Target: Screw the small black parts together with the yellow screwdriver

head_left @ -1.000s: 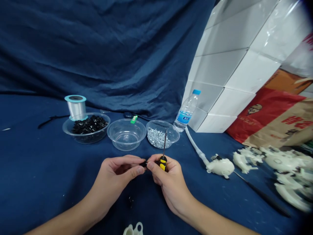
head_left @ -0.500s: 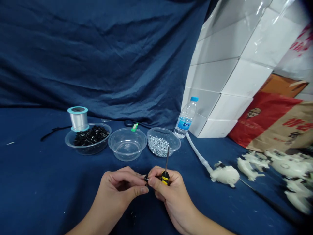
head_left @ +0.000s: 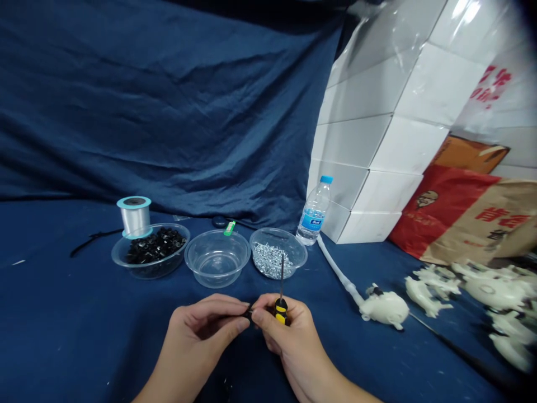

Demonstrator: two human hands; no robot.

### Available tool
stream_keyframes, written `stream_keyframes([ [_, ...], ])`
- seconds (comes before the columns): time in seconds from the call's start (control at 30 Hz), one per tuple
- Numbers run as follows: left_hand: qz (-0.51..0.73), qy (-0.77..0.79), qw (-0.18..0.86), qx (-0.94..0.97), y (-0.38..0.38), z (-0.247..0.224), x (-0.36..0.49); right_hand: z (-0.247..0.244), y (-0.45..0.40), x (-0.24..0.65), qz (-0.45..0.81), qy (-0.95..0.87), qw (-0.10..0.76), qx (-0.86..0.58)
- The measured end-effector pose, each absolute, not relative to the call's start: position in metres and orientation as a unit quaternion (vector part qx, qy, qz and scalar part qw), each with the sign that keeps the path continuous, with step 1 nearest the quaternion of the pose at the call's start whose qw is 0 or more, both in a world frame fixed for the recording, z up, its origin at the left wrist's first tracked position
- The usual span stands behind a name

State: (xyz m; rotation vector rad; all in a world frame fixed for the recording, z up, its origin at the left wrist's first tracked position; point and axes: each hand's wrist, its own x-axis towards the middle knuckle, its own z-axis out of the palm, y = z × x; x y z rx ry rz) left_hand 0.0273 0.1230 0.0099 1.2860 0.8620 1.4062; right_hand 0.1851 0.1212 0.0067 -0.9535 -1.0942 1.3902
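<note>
Screwdriver (head_left: 281, 311) with yellow-and-black handle stands shaft-up in the closed right hand (head_left: 287, 342), while the left hand (head_left: 200, 327) pinches a small black part (head_left: 250, 313) at its fingertips, just beside the right hand, clear plastic bowl of silver screws (head_left: 298, 252) just ahead.
</note>
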Motion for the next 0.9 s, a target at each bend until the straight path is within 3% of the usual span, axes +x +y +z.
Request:
stream_keyframes([
  [0.43, 0.568, 0.376, 0.551, 0.482, 0.1246, 0.0034, 0.0281, 0.0104, 0.1249, 0.1885, 0.607, -0.493, 0.493, -0.381],
  [0.9, 0.597, 0.358, 0.433, 0.572, 0.1224, 0.002, 0.0242, 0.0123, 0.1244, 0.1919, 0.643, -0.463, 0.473, -0.386],
])
